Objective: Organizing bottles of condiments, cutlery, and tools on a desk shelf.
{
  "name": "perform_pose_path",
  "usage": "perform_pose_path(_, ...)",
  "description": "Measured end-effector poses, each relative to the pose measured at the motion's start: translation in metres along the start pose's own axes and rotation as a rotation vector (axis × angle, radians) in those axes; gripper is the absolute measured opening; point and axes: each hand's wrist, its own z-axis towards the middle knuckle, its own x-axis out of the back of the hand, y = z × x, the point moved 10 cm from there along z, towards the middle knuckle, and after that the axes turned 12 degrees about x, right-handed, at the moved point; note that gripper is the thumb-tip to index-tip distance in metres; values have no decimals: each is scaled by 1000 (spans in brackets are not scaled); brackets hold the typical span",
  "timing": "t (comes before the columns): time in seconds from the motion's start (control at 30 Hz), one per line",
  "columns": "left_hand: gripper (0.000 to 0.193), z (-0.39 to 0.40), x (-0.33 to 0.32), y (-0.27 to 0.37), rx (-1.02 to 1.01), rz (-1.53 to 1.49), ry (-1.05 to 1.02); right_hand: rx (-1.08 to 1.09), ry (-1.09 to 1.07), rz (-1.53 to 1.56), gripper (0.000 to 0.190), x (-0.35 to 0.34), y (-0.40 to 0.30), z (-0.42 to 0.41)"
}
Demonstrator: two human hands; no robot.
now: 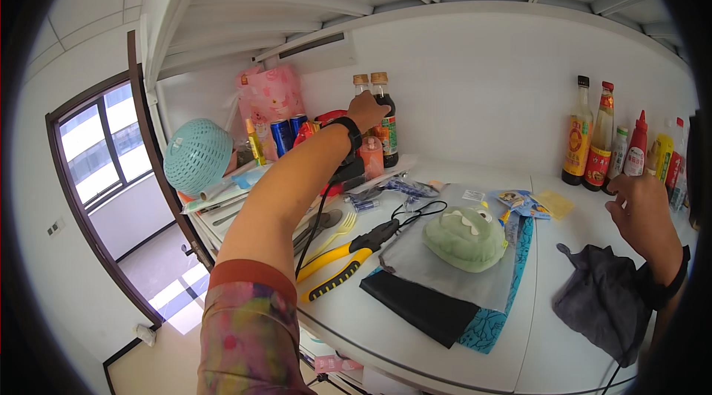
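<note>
My left hand [368,111] reaches to the back of the desk, against two dark sauce bottles with tan caps. It covers the neck of the left bottle [361,80], and its fingertips overlap the right bottle [389,139]. Whether the fingers grip the left bottle is hidden. On the right, my right hand [642,211] hovers with curled fingers apart and nothing visible between them. Just behind it stand a white bottle with a green cap [618,153] and a red squeeze bottle [636,144]. A crumpled dark grey cloth pouch [603,295] lies below that hand.
A green plush toy [467,239] rests on a clear plastic bag [406,253]. Yellow-handled pliers [356,256] and a pale yellow fork [339,231] lie left of it. Farther left sits a turquoise basket [197,156]. A white metal frame [311,3] overhangs the desk.
</note>
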Motion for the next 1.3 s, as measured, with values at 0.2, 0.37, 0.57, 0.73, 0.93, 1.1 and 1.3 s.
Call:
perform_pose_path(0.2, 45, 15, -22, -7, -15, -28, 73, -97, 2, 67, 20, 0, 4, -4)
perform_pose_path(0.37, 49, 18, -28, 14, 5, 23, -7, -75, -61, 93, 20, -11, 8, -8)
perform_pose_path(0.57, 43, 21, -22, 3, 48, 1, 69, -221, -7, 235, 17, -14, 22, -7)
perform_pose_path(0.73, 46, 19, -15, 0, 104, 18, 96, -180, -62, 229, 15, -19, 21, -2)
perform_pose_path(0.93, 50, 10, -12, 7, 53, -43, 60, -240, -50, 272, 17, -20, 24, -7)
perform_pose_path(1.1, 49, -9, -1, 23, 74, -67, 54, -130, -87, 311, 16, -30, 13, -4)
perform_pose_path(1.3, 47, -19, 28, 72, -3, -135, 123, -102, -148, 270, 15, -15, -11, 0)
